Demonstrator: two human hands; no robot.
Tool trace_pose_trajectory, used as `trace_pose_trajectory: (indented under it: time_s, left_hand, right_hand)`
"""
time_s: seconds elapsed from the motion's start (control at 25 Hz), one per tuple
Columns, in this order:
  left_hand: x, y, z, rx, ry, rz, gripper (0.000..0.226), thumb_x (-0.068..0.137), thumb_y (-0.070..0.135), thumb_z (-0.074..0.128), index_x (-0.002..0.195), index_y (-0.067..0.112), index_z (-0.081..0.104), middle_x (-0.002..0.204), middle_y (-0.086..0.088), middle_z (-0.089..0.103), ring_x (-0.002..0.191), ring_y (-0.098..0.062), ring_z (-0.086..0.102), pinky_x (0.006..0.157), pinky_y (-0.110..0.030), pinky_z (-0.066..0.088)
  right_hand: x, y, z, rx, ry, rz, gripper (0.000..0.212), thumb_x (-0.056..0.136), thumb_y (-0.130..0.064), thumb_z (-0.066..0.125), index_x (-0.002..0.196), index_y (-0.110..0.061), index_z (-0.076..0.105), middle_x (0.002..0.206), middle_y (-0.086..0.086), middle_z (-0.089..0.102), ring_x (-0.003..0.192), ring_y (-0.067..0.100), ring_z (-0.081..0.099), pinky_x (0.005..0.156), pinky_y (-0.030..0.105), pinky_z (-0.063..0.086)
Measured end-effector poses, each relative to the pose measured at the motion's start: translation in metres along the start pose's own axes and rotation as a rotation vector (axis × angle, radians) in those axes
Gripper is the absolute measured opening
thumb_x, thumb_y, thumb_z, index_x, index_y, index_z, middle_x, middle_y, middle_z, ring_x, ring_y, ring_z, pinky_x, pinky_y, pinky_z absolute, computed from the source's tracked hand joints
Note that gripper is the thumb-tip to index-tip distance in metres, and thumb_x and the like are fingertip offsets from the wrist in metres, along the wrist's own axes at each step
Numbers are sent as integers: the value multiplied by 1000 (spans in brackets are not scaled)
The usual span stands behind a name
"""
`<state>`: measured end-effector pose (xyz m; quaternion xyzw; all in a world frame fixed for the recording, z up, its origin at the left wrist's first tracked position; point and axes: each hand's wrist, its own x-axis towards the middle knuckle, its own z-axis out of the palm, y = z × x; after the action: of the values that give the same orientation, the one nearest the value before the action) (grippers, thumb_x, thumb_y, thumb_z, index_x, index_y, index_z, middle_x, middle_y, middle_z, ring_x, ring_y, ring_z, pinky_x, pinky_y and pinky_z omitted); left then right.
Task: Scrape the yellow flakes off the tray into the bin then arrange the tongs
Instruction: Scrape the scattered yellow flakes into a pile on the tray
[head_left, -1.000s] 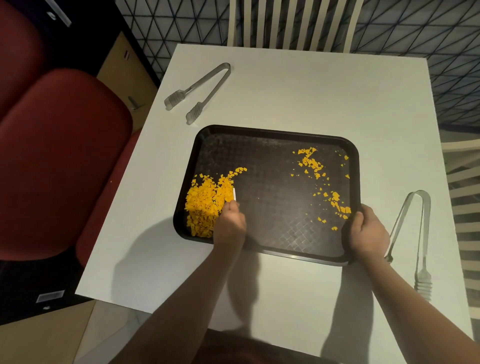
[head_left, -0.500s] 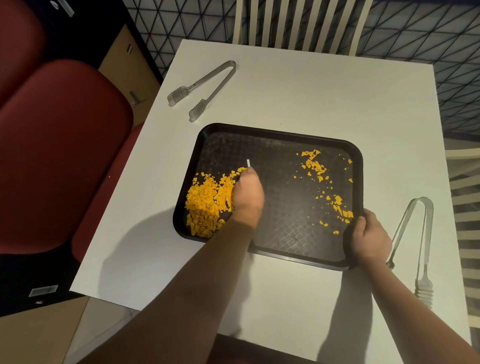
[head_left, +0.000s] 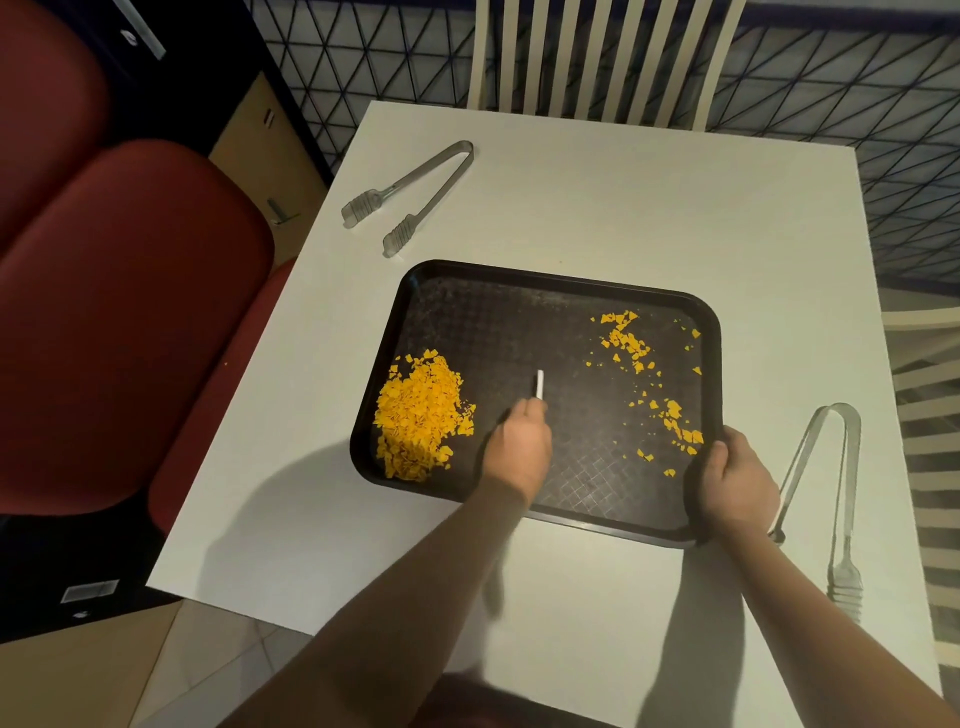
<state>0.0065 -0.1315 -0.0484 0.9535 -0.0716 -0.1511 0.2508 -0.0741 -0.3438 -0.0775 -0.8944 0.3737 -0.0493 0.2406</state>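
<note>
The left hand (head_left: 517, 449) is over the middle of the dark brown plastic tray (head_left: 550, 283). Its fingers are curled round a small thin white scraper (head_left: 540, 384), and the white end sticks up, pointing away from the person. The right hand (head_left: 735, 483) holds the tray's near right corner, with its fingers wrapped over the rim.

The yellow flakes are in two groups. A big heaped pile of yellow flakes (head_left: 421, 415) sits at the left end of the tray, to the left of the scraper and a little apart from it. The loose scattered yellow flakes (head_left: 654, 395) lie on the right side, in a long line that runs from the far side down toward the right hand.

So the scraper is between the two groups. The loose flakes are to its right, and I think that is where it has to go next, to push them left to the pile. The left hand has the tool, so it does the sweeping. The right hand is closer to those flakes but is busy holding the tray.

No bin can be seen.

One pair of clear grey plastic tongs (head_left: 410, 197) lies on the white desk (head_left: 649, 208) past the tray's far left corner. The other clear tongs (head_left: 826, 493) lie just right of the right hand. Nobody is touching them.
</note>
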Motion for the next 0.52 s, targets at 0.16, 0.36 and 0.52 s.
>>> trace_pose_trajectory:
  time_s: [0.16,0.36,0.52]
  left_hand:
    - [-7,-4,9,58,-67,-78,26,97,13,35,119,8,49,116,-11,56,102,-28,61,89,-35,47]
    - [-4,-35,-11,-32,57,-299,27,95,11,38,118,6,50,117,-13,57,105,-30,59,87,-35,47]
    - [-9,-42,-21,-132,250,-317,27,92,8,43,116,2,54,112,-18,61,102,-33,58,83,-29,42]
  right_hand:
    - [1,1,1,-15,-2,-9,54,83,-36,20,119,-15,53,100,20,65,87,42,58,67,34,32]
    - [0,1,0,11,1,-12,51,83,-36,21,116,-16,54,96,19,65,84,42,58,65,33,32]
    - [0,0,-1,22,1,-9,50,83,-36,21,115,-17,54,94,19,65,82,41,58,65,33,32]
